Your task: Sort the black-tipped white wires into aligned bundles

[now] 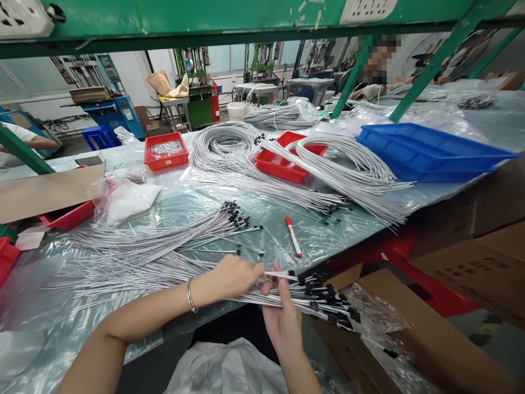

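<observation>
A bundle of thin white cables with black connector ends lies across the near edge of the table. My left hand, with a silvery bracelet at its wrist, is closed palm down over the cables. My right hand cups the same bundle from below, near the black ends, its thumb and fingers wrapped round the cables. Exactly which cables are in each set of fingers is partly hidden. Another pile of white cables lies just behind. A red and white marker rests to the right of that pile.
Coiled cables lie further back, beside a red tray of small metal parts and another red tray. A blue tray stands at right. Cardboard boxes sit below the table edge. A green shelf beam crosses overhead.
</observation>
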The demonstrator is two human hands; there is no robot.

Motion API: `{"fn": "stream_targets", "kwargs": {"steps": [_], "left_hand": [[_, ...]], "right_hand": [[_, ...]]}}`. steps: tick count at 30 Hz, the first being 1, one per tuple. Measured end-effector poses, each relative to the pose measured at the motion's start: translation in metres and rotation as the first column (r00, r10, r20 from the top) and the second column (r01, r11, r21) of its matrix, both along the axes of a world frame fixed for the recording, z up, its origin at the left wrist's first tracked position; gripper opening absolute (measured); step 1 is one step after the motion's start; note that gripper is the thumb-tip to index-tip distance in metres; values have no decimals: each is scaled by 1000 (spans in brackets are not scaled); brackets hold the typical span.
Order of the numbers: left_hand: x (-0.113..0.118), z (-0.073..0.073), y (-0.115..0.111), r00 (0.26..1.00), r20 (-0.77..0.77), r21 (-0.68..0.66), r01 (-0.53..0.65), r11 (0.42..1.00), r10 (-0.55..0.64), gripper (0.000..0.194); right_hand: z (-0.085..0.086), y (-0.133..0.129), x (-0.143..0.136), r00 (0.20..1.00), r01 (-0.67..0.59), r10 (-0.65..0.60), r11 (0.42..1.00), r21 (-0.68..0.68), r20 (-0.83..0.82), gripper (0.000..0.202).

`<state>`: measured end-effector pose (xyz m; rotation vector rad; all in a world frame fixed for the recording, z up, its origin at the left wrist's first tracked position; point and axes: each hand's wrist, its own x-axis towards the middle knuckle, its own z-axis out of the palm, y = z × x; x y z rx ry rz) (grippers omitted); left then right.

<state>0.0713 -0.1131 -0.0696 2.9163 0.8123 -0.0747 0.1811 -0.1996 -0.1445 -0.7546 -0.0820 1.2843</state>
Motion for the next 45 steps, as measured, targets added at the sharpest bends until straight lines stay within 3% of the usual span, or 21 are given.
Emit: {"fn": "stream_targets", "kwargs": {"steps": [3,5,7,10,12,14,16,18,22,30,34,38,40,42,45], "left_hand": [[1,9,-19,990,-68,39,129,991,-126,23],[-7,15,-10,992,-32,10,126,992,-126,30],[-21,14,11,1000,-16,34,-11,999,12,33],[-43,-1,47,957,-110,109,-255,961,267,22],[-52,-15,63,950,-147,22,-276,961,276,20],[-56,-26,73,959,-47,-119,-284,951,281,24],[-55,-34,79,934,105,-180,-320,930,342,29],[-52,-40,84,906,183,-148,-359,922,382,29],[-50,-47,95,908,198,-86,-360,929,370,23],[-42,-56,107,889,263,-187,-335,924,375,22],[-38,-48,111,842,317,-223,-380,898,436,27],[-37,-26,98,797,359,-245,-422,873,486,36],[-31,-14,78,835,320,-212,-397,893,448,35],[-19,-6,50,914,207,-130,-328,936,349,30],[0,1,3,991,29,-31,-128,991,129,24]], "right_hand": [[-1,-4,-1,1000,17,-17,1000,-21,8,24],[-1,-8,-2,1000,12,-12,1000,-10,3,22],[0,-11,-2,1000,-19,19,999,29,3,24],[2,-14,-2,999,-47,47,997,64,2,26],[2,-14,-2,999,-47,47,997,60,-10,26],[2,-14,-2,998,-52,53,997,49,-25,27],[0,-14,-2,998,-53,54,997,55,-27,29],[0,-15,-3,998,-51,53,996,68,-23,30],[0,-16,-4,996,-71,77,990,123,-45,31],[5,-11,-2,998,-60,61,993,100,-14,16],[4,-10,-1,997,-63,66,993,96,-31,15],[1,-10,-2,999,-40,42,997,71,-27,15],[1,-8,-2,1000,-27,27,999,38,7,22],[2,-7,-2,999,-19,19,1000,6,44,34],[3,-4,-4,999,-5,5,1000,9,50,39]]}}
